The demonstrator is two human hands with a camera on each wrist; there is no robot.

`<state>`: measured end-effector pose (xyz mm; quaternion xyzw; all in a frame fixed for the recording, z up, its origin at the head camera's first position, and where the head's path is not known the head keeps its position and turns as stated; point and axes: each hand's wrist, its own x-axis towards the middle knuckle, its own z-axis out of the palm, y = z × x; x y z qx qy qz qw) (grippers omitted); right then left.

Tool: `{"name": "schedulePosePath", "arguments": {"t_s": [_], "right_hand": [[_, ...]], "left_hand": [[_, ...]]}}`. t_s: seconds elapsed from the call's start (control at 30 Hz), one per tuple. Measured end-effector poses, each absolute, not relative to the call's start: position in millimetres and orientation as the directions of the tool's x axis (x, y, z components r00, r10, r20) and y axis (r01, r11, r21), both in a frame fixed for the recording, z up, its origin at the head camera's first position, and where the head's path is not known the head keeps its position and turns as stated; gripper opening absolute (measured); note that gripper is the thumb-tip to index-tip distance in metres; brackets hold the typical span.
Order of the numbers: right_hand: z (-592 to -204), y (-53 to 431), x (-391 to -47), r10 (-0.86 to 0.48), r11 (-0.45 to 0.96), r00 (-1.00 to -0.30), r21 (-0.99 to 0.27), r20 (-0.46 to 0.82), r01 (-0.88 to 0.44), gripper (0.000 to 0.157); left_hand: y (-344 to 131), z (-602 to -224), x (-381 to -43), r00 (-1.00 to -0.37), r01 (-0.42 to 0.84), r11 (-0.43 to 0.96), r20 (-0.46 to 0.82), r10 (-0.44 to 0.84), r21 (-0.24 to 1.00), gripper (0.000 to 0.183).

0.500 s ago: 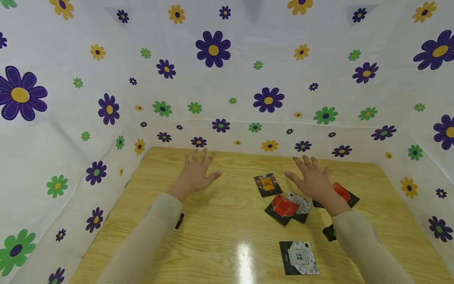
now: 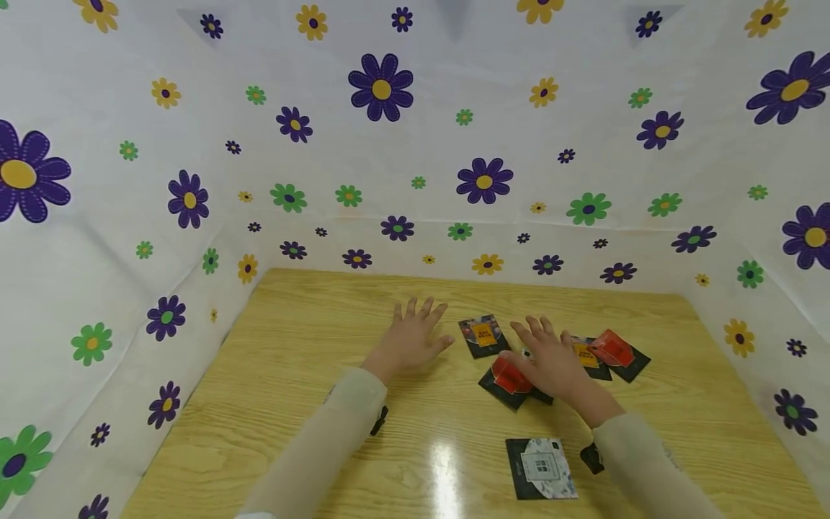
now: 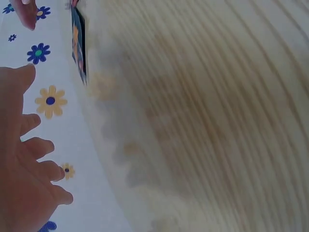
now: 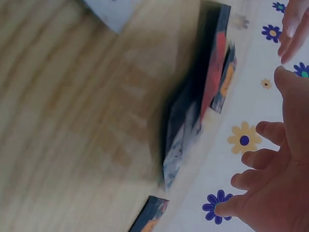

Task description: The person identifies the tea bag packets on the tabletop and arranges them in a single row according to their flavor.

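Observation:
My left hand [image 2: 410,344] hovers over the table with its fingers spread, left of a flat black packet with an orange label [image 2: 482,334]. My right hand [image 2: 550,364], fingers also extended, is above a cluster of similar packets and holds none. Beneath it lies a red-and-black packet [image 2: 508,380]; the grey-white one [image 4: 175,150] overlapping it is mostly hidden in the head view. Just right of that hand, another orange-labelled packet [image 2: 586,356] is partly under a second red packet [image 2: 616,353]. Both wrist views show fingers [image 3: 41,147] apart from the tabletop.
A black-and-white packet [image 2: 543,467] lies alone nearer the front of the wooden table [image 2: 311,317]. White cloth [image 2: 428,137] printed with flowers walls the table at the back and both sides. Light glares off the front of the tabletop.
My left hand has moved right and a little nearer. The right hand has come slightly left and nearer, covering the grey-white packet and uncovering the orange-labelled one at right. The packets appear unmoved.

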<state>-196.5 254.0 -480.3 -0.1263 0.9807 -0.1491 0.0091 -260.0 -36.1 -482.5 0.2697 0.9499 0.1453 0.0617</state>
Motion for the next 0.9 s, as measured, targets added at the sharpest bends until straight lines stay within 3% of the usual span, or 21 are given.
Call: {"name": "schedulePosePath", "arguments": {"t_s": [0.57, 0.9], "right_hand": [[-510.3, 253.8, -180.2, -0.264, 0.920, -0.961, -0.321, -0.079, -0.226, 0.075], [-514.6, 258.1, -176.1, -0.288, 0.911, -0.956, -0.323, -0.053, -0.256, 0.074]], "left_hand": [[16.2, -512.9, -257.7, -0.850, 0.480, 0.836, -0.096, 0.518, 0.266, 0.072], [34.2, -524.5, -257.1, -0.858, 0.475, 0.855, -0.106, 0.502, 0.207, 0.075]]}}
